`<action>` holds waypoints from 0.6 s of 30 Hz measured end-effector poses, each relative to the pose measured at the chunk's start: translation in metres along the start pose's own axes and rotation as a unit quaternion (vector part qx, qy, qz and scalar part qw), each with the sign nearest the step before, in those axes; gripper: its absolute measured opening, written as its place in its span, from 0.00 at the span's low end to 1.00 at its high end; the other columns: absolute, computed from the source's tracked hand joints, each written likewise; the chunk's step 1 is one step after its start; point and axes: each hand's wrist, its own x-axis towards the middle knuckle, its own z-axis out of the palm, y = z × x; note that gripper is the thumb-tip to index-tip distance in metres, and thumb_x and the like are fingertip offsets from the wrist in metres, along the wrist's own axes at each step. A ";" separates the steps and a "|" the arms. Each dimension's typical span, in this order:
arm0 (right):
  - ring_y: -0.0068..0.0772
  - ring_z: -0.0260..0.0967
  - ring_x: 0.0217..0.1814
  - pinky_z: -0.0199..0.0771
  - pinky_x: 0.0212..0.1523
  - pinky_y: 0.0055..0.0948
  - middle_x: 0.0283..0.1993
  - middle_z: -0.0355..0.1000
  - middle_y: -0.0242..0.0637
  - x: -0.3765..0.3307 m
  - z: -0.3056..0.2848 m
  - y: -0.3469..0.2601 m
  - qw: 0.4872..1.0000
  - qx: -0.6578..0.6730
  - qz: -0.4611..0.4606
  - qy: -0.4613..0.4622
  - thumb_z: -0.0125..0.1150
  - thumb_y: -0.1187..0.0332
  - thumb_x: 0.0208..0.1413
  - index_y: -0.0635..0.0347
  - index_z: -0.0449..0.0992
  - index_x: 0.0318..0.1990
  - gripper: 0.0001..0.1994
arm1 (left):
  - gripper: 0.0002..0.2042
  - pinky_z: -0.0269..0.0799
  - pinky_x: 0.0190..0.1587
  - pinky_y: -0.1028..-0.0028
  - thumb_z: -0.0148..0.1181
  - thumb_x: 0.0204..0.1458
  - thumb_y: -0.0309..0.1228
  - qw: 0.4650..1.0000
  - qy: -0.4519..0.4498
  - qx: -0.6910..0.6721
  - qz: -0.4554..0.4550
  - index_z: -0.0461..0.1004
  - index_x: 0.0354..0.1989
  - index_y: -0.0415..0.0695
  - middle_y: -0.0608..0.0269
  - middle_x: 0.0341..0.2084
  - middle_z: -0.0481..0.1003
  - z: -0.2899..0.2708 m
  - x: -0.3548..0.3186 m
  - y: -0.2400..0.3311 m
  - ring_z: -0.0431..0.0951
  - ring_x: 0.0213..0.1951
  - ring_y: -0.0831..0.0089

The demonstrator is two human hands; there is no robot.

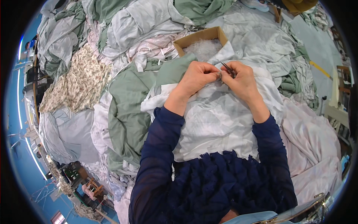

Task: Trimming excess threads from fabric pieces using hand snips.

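Two bare hands meet over white cloth (220, 119), fingertips nearly together, dark pointed tool (229, 70) in the right.

Left to right: floral cloth (80, 80) lies crumpled well left of the fingers; green cloth (130, 112) spreads nearer, just left of the left wrist. Left hand (197, 78): thumb and forefinger drawn narrow, pinching the white cloth's upper part; exact bit between the tips too small to tell. Cardboard box (203, 34) stands just beyond the fingertips, pale fluffy fibre (202, 48) inside. White cloth runs from under both hands back toward the body. Right hand (243, 81): fingers curled round the tool, its point angled up beside the left fingertips. Pale pinkish cloth (309, 140) lies in folds, right of and nearer the body than the right fingers.
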 end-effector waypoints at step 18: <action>0.15 0.65 0.27 0.66 0.28 0.21 0.28 0.70 0.30 -0.013 -0.008 -0.009 0.998 0.015 0.008 0.058 0.62 0.74 0.54 0.65 0.74 0.39 0.07 | 0.04 0.62 0.25 0.85 0.66 0.50 0.24 0.999 0.023 0.006 -0.037 0.81 0.33 0.37 0.73 0.23 0.76 -0.004 -0.001 0.005 0.69 0.23 0.88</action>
